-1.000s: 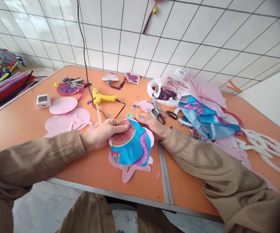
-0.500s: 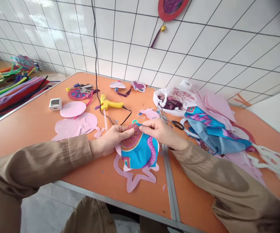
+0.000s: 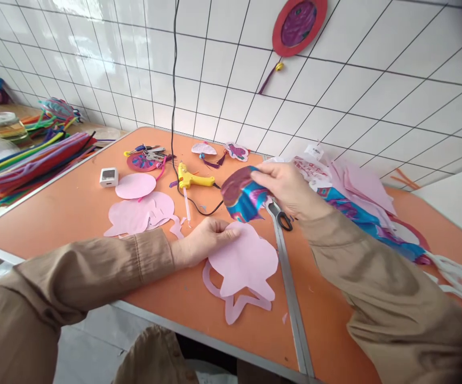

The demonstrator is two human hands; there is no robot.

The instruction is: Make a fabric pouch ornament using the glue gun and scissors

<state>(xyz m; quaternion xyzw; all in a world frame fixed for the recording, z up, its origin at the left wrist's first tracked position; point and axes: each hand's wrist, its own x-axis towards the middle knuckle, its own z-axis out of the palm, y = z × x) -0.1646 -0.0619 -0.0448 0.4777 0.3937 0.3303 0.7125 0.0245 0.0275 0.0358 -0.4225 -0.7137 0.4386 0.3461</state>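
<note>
My right hand (image 3: 287, 189) is raised above the orange table (image 3: 55, 213), its fingers pinched on a blue and purple patterned fabric piece (image 3: 244, 198) that hangs curled below it. My left hand (image 3: 206, 241) rests on the table with thumb and fingers closed on the left edge of a pink paper cut-out (image 3: 244, 261). That cut-out lies flat over a pink paper outline scrap (image 3: 233, 306) near the front edge.
A yellow glue gun (image 3: 191, 180) with its black cord, scissors (image 3: 279, 216), pink paper shapes (image 3: 141, 210), a small white box (image 3: 108, 176) and keys lie behind. Fabric and paper scraps (image 3: 359, 213) pile at the right. Coloured pipe cleaners (image 3: 31, 160) lie at the left. A round ornament (image 3: 299, 24) hangs on the tiled wall.
My right hand has peeled the patterned fabric off the pink cut-out and lifted it up and to the right. My left hand stays on the pink cut-out. The camera has tilted upward.
</note>
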